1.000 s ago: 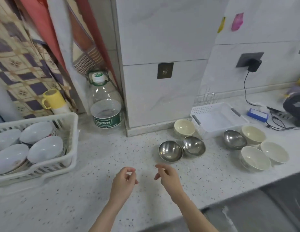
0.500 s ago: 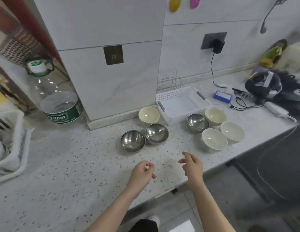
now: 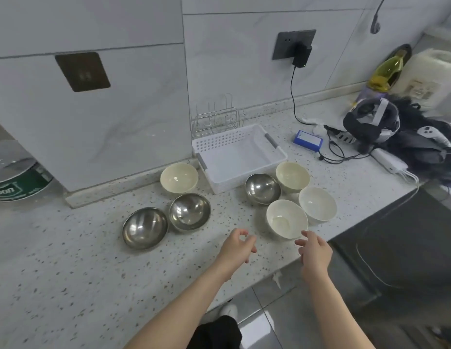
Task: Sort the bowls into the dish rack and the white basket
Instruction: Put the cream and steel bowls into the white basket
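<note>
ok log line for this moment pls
phase: reaching | left hand: empty | right hand: empty, near cream bowl | white basket: empty | bowls: all on counter

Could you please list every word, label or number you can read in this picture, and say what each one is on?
"...tbon", cut off by the frame edge: green label of the clear plastic water bottle.
Print on the pale jug: too blurred to read.
Small blue box: no legible text.

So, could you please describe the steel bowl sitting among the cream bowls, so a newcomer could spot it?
Find the white basket by the wall. At its front right corner sits a cluster of four bowls. The steel bowl is the leftmost, the only shiny metal one; the other three are cream.
</note>
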Motion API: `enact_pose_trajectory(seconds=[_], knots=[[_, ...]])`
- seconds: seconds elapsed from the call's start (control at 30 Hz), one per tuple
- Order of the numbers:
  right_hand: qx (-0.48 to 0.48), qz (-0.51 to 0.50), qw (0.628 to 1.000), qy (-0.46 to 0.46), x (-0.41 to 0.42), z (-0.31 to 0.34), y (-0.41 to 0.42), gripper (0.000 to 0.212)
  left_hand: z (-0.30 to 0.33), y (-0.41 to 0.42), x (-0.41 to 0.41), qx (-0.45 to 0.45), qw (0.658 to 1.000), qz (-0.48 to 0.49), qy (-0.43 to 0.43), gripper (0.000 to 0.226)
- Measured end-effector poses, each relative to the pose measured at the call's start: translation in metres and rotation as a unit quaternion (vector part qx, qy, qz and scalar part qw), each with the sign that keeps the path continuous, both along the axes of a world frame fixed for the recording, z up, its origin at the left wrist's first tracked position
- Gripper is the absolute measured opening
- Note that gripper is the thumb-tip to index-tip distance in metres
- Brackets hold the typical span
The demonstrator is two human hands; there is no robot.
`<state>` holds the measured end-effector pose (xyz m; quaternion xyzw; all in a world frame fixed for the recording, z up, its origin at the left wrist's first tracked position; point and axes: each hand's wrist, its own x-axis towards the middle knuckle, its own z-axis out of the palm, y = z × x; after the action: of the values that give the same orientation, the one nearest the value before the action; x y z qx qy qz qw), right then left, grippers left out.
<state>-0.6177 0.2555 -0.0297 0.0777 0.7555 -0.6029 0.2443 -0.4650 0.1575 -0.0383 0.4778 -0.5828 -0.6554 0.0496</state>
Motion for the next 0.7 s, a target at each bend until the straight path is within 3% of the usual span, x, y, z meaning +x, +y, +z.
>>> enact_pose_trajectory(seconds=[0.27, 0.7], knots=[[0.041, -0.038, 0.998, -0.038, -0.059, -0.015, -0.002, 0.031, -0.017, 0.000, -0.063, 0.076, 0.997, 0.006, -0.031, 0.059], [0.072, 0.107, 0.989, -0.078, -0.121, -0.021, -0.008, 0.022, -0.022, 0.029, -0.113, 0.163, 0.968, 0.193, -0.003, 0.037]])
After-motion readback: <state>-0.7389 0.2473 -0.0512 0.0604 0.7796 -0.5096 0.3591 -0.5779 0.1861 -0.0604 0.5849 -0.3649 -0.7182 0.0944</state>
